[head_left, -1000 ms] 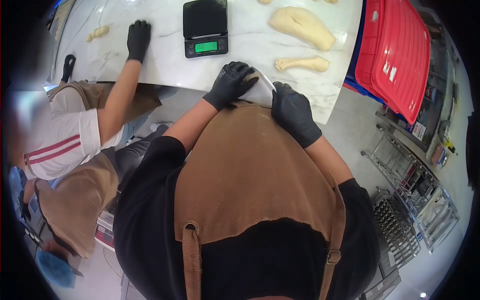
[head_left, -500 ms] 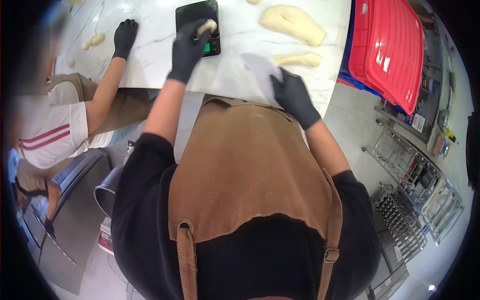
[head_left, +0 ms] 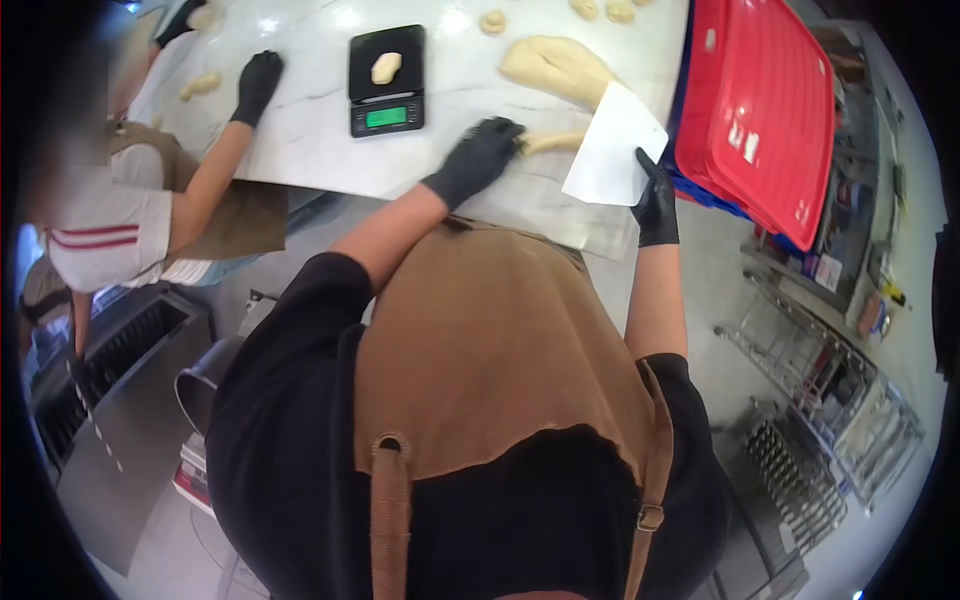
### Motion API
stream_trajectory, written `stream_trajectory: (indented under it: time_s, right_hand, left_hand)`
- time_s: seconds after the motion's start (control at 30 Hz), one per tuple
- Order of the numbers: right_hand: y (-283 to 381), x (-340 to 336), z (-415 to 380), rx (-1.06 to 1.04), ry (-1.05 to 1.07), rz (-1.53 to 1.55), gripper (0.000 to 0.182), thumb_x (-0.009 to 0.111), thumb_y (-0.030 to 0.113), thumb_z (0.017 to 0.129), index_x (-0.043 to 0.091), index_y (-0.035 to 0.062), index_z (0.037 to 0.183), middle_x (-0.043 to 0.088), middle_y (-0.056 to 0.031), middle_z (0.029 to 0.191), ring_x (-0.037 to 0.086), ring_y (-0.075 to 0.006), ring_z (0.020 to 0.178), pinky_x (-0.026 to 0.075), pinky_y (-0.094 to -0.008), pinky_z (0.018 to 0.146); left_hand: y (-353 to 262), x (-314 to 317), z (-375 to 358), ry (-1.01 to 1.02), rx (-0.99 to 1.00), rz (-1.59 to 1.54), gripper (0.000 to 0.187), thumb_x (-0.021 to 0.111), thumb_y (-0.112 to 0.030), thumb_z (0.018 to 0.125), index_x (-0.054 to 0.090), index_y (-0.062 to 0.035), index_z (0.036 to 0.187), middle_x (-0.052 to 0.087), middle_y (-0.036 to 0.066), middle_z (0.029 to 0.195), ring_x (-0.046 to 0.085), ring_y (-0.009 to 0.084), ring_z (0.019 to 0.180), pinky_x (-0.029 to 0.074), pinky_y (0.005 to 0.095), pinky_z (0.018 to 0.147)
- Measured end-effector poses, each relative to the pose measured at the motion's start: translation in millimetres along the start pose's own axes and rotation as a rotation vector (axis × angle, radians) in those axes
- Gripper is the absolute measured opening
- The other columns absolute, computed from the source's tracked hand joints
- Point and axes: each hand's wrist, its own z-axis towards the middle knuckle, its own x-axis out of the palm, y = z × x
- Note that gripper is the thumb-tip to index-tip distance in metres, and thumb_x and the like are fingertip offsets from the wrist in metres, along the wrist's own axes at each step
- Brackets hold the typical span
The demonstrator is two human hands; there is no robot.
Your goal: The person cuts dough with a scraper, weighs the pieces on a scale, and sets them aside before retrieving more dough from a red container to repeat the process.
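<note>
My left hand (head_left: 476,160), in a black glove, has its fingers closed on the left end of a narrow dough strip (head_left: 553,141) on the table. A flat white dough scraper (head_left: 618,148) is gripped in my gloved right hand (head_left: 657,205). Its blade is raised over the strip's right end and hides part of it. Just behind lies a large dough slab (head_left: 556,68), partly covered by the scraper. To the left, a small dough piece (head_left: 386,68) rests on a black digital scale (head_left: 389,117) with a lit green display.
Several small dough pieces, one dough ball (head_left: 493,21) among them, lie along the far side of the marble table (head_left: 310,130). A co-worker's gloved hand (head_left: 260,85) rests at the left near another dough piece (head_left: 200,86). Red lidded crates (head_left: 765,120) stand against the right edge.
My left hand has left the dough piece on the scale and moved right to the strip. My right hand has moved right and lifted the scraper.
</note>
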Motion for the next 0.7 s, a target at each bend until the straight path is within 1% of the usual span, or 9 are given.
stream_trajectory:
  time_s: [0.07,0.17,0.3,0.33,0.4,0.43,0.5,0.6,0.7]
  right_hand:
    - [-10.9,10.0,13.2,-0.018,0.182,-0.099,0.036,0.068,0.008,0.091,0.061,0.0001,0.125,0.069,-0.011,0.114,0.069,-0.0239,0.101,0.056,-0.0371,0.087]
    - [-14.7,20.4,27.3,0.012,0.297,-0.139,0.038,0.068,0.01,0.091,0.06,-0.0011,0.127,0.069,-0.0113,0.114,0.069,-0.0235,0.101,0.056,-0.037,0.087]
    - [-8.7,2.1,13.0,0.006,0.243,0.019,0.04,0.068,0.008,0.09,0.059,-0.0013,0.128,0.068,-0.0105,0.119,0.067,-0.0239,0.107,0.056,-0.0372,0.089]
    - [4.6,1.4,2.6,0.156,0.202,0.161,0.041,0.067,0.007,0.09,0.058,-0.0007,0.13,0.067,-0.0103,0.121,0.065,-0.0236,0.112,0.054,-0.0364,0.091]
    - [7.8,-11.0,-7.8,0.023,0.194,-0.001,0.041,0.067,0.007,0.091,0.058,-0.0006,0.131,0.066,-0.0101,0.122,0.064,-0.0221,0.11,0.052,-0.034,0.093]
    - [7.7,-20.5,-7.5,-0.007,0.14,-0.156,0.044,0.067,0.008,0.091,0.056,-0.0009,0.133,0.065,-0.0104,0.125,0.062,-0.0225,0.113,0.051,-0.0354,0.095]
    - [12.0,-30.3,-2.8,-0.076,0.031,-0.464,0.049,0.066,0.012,0.093,0.052,-0.0013,0.138,0.061,-0.0112,0.131,0.059,-0.0235,0.12,0.049,-0.0383,0.099]
    - [30.1,-35.1,-24.8,-0.101,0.01,-0.277,0.039,0.064,0.008,0.093,0.058,-0.0024,0.131,0.066,-0.0094,0.123,0.062,-0.0185,0.107,0.048,-0.0317,0.093]
    - [30.8,-19.3,-51.4,-0.283,0.141,-0.251,0.04,0.064,0.008,0.094,0.057,-0.0042,0.13,0.066,-0.0094,0.121,0.062,-0.0179,0.106,0.048,-0.0315,0.092]
  left_hand:
    - [-21.5,3.8,3.9,-0.048,0.084,0.126,0.03,0.064,-0.021,0.093,0.063,-0.0042,0.118,0.064,0.018,0.112,0.059,0.0366,0.103,0.048,0.0449,0.089]
    - [-24.6,-2.2,15.3,0.063,-0.088,-0.043,0.03,0.066,-0.026,0.094,0.065,-0.0033,0.114,0.067,0.017,0.105,0.064,0.0332,0.098,0.05,0.0416,0.086]
    - [-58.3,-51.7,33.8,0.034,-0.473,-0.364,0.026,0.064,-0.027,0.097,0.07,-0.0018,0.096,0.069,0.015,0.08,0.065,0.0312,0.071,0.05,0.0371,0.068]
    - [-51.8,-55.8,30.5,0.021,-0.486,-0.391,0.027,0.065,-0.029,0.096,0.07,-0.0023,0.095,0.068,0.014,0.079,0.063,0.0294,0.069,0.05,0.0353,0.066]
    - [-43.6,-58.1,21.1,0.025,-0.443,-0.193,0.031,0.067,-0.033,0.094,0.068,-0.0031,0.085,0.064,0.016,0.071,0.063,0.0321,0.066,0.05,0.0392,0.062]
    - [-21.8,-44.7,6.6,0.103,-0.316,0.118,0.024,0.07,-0.03,0.092,0.07,-0.0056,0.089,0.067,0.014,0.085,0.065,0.0301,0.079,0.051,0.0408,0.069]
    - [-1.4,-43.0,-15.7,-0.111,-0.21,0.251,0.02,0.071,-0.026,0.09,0.07,-0.0076,0.098,0.066,0.015,0.1,0.064,0.033,0.092,0.051,0.0432,0.076]
    - [26.7,-102.1,-4.6,-0.439,-0.205,0.392,0.035,0.073,-0.021,0.087,0.065,-0.0092,0.118,0.061,0.019,0.121,0.06,0.0388,0.108,0.05,0.0476,0.088]
    - [94.1,-147.1,13.0,-0.256,-0.36,0.378,0.043,0.071,-0.022,0.087,0.059,-0.0109,0.127,0.061,0.02,0.12,0.061,0.0397,0.107,0.051,0.0465,0.091]
